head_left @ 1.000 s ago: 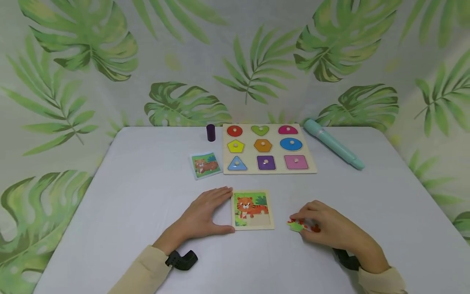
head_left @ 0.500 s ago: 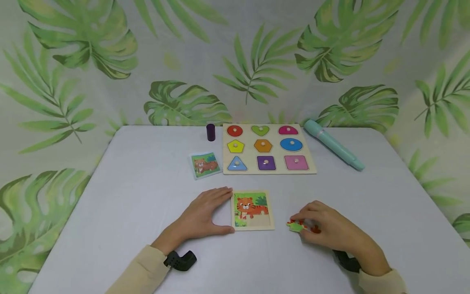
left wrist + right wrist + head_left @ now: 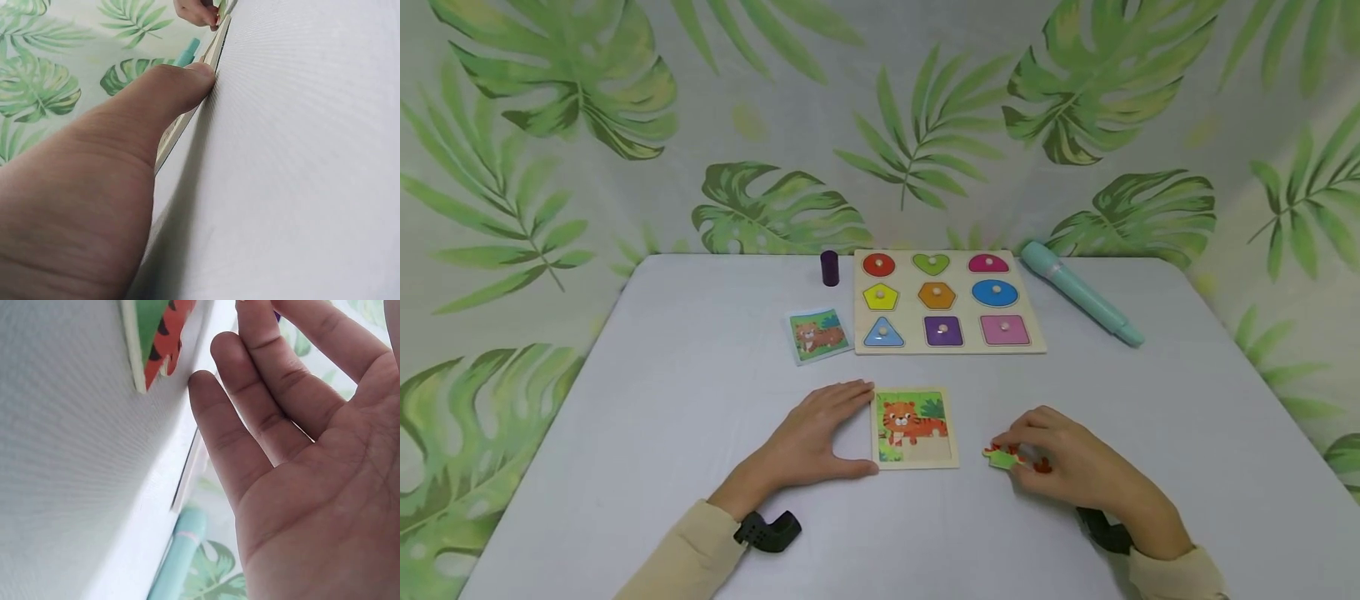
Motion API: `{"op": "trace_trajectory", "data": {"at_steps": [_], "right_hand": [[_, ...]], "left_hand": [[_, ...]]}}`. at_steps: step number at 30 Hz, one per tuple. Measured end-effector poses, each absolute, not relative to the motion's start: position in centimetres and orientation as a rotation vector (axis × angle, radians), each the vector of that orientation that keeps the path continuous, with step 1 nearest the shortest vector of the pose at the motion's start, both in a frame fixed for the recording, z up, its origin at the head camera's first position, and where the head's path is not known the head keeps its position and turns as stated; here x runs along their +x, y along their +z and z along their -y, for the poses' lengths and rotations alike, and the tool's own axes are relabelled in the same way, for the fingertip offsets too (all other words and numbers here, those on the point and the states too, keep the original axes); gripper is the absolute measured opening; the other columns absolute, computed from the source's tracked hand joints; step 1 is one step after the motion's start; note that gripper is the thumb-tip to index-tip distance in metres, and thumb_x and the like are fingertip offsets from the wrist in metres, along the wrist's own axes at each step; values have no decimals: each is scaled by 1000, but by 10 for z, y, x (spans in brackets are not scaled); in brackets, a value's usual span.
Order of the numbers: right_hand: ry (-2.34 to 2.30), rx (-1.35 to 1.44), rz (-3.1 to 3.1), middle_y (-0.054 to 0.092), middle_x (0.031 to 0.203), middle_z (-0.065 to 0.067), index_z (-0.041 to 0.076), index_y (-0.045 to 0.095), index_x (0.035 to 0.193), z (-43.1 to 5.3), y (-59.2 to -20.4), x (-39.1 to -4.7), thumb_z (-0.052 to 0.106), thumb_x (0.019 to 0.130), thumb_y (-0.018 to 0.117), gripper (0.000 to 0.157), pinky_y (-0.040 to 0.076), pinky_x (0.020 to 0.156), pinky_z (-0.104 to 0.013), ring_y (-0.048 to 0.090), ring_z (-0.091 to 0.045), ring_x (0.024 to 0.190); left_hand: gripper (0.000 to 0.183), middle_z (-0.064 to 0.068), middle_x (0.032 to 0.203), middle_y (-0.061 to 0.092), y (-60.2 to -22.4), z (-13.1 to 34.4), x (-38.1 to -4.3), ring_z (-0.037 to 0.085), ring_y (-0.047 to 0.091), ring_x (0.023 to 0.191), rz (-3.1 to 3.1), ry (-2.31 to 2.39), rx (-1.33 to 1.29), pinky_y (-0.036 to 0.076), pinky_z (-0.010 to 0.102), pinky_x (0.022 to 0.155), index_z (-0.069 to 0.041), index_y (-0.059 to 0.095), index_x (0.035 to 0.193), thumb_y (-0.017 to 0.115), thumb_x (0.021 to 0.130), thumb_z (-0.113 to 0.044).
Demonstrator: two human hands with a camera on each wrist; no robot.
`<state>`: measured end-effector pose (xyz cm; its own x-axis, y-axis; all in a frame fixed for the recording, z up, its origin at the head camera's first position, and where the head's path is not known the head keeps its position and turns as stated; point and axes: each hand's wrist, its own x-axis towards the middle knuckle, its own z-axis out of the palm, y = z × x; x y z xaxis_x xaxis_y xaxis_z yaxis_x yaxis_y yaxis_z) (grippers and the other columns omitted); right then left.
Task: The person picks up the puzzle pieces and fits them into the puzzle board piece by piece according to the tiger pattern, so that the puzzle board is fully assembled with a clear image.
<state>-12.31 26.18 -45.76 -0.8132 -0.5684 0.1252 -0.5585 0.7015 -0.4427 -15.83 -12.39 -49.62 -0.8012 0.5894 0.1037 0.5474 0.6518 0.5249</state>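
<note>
My left hand [image 3: 820, 437] has its fingers extended and thumb spread, touching the left edge of a small wooden tiger jigsaw puzzle [image 3: 898, 417]. The puzzle lies flat, with a bare patch of tray at its lower right. In the left wrist view the thumb [image 3: 181, 84] rests against the tray's edge. To the right, my right hand [image 3: 1060, 458] pinches a green and red puzzle piece [image 3: 1002, 459] just above or at the table. Another reddish piece [image 3: 1042, 466] shows beneath that hand, partly hidden. A green and orange striped piece [image 3: 164, 337] appears in the right wrist view.
A knobbed shape board [image 3: 951, 342] lies at the back of the table. Beside it are a tiger picture card [image 3: 818, 336], a dark purple cylinder [image 3: 830, 268] and a long teal pen-like object [image 3: 1082, 296]. A leaf-print cloth [image 3: 917, 125] hangs behind.
Almost nothing differs. The right hand and its puzzle piece have shifted very slightly to the left; the left hand stays against the puzzle.
</note>
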Motion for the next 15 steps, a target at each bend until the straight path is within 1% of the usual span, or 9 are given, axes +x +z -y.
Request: {"op": "trace_trajectory", "data": {"at_steps": [7, 15], "right_hand": [[-759, -932, -2857, 63, 103, 17, 27, 78, 113, -261, -460, -122, 15, 83, 82, 32, 48, 60, -15, 50, -1, 80], [-829, -1016, -2871, 63, 105, 15, 25, 78, 113, -259, -461, -122, 12, 82, 83, 35, 48, 58, -14, 51, -1, 77]], "left_hand": [[99, 2, 166, 37, -495, 123, -157, 25, 32, 154, -2765, 855, 942, 27, 52, 127, -13, 42, 158, 79, 81, -63], [99, 1, 166, 37, -495, 124, -158, 24, 33, 154, -2781, 830, 948, 28, 51, 126, -14, 42, 159, 78, 81, -63]]}}
